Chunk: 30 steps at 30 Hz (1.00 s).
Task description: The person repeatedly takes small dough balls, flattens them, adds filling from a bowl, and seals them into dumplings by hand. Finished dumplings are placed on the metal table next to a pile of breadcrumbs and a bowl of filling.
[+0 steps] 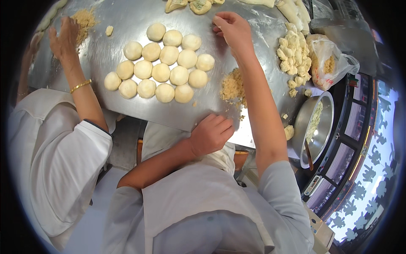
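My left hand (pixel 212 133) rests at the front edge of the metal work table (pixel 142 111), its fingers curled; whether it holds anything is hidden. Further out, my right hand (pixel 230 28) hovers with thumb and fingertips close together, and I cannot tell if something small is between them. Several round dough balls (pixel 161 72) lie in staggered rows left of my right arm. Under that forearm is a heap of brown crumbly filling (pixel 234 86). Flattened dough pieces with greenish filling (pixel 200 5) lie at the far edge of view, beyond my right hand.
At left a co-worker's hand (pixel 65 39) touches another crumbly heap (pixel 85 21). On the right are small dough lumps (pixel 293 52), dough rolls (pixel 290 14), a plastic bag of crumbs (pixel 326 63), and a steel bowl (pixel 299 127) with pale green filling and a utensil handle (pixel 308 155).
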Tool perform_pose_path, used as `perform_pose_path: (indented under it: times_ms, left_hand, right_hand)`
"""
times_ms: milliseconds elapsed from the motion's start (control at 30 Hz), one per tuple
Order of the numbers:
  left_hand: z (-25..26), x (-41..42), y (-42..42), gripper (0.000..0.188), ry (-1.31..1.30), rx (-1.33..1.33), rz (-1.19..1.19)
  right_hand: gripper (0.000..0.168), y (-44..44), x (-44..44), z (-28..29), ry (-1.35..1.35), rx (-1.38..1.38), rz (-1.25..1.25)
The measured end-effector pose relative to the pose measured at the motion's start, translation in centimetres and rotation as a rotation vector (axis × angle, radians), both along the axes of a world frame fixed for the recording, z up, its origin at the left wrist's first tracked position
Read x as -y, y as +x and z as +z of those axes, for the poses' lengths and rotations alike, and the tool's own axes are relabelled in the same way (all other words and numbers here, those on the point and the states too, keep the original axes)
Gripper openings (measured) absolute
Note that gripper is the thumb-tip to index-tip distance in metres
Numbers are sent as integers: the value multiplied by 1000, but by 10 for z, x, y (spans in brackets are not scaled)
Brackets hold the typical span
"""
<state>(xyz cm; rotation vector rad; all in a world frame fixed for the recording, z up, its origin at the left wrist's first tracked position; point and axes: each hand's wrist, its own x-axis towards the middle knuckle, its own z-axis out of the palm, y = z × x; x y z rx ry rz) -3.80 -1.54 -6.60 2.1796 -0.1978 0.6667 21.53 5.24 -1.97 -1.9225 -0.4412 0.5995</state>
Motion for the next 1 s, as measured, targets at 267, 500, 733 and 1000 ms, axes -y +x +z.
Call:
perform_pose_path:
  times_ms: [267, 500, 733, 1000]
  left_hand:
    - [-2, 1, -2, 17, 49, -24, -3]
    - [1, 1, -3, 18, -139, -4, -15]
    - [49, -22, -5, 48, -1355, -352, 15]
    - [47, -16, -12, 55, -1576, -798, -257]
  right_hand:
    - [30, 5, -64, -21, -155, 485, -143]
    - [32, 0, -29, -22, 543, -198, -189]
    - [39, -47, 138, 38, 404, -527, 138]
    - [24, -144, 206, 39, 108, -423, 254]
